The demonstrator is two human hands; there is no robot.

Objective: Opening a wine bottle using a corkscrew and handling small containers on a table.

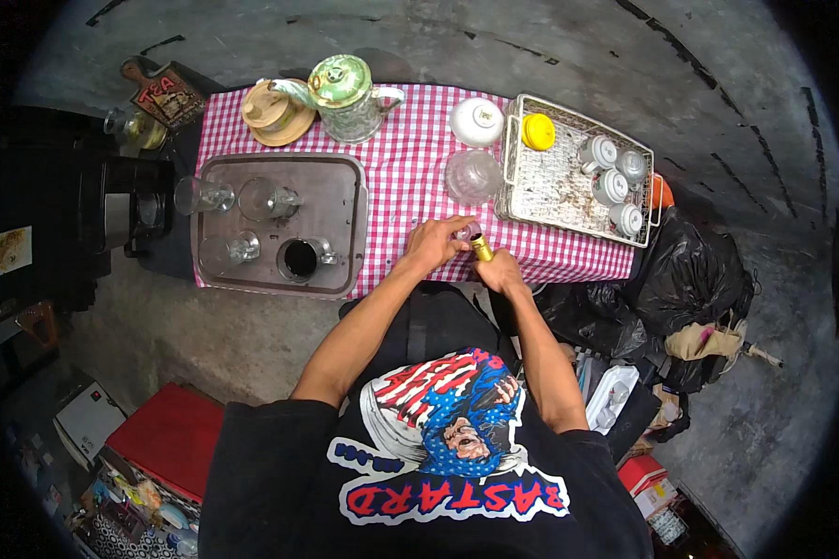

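Note:
My left hand [433, 243] holds a small clear cup [467, 230] near the front edge of the table. In my right hand [501, 271] is a bottle with a gold-coloured neck [484, 249]. The bottle leans so that its mouth is right beside the small cup; whether they touch or any liquid flows, I cannot tell. My hand and the table edge hide most of the bottle's body. Just beyond my hands stands a clear glass bowl [472, 177], and behind it a white bowl [477, 121] that looks upside down.
A brown tray [321, 171] carries several glass mugs, one with dark liquid [300, 258]. Behind it are an enamel teapot [349, 105] and a lidded wooden dish [276, 115]. To the right, a wire-framed basket [531, 168] holds several cups and a yellow lid [538, 131]. Black bags [696, 269] lie beyond.

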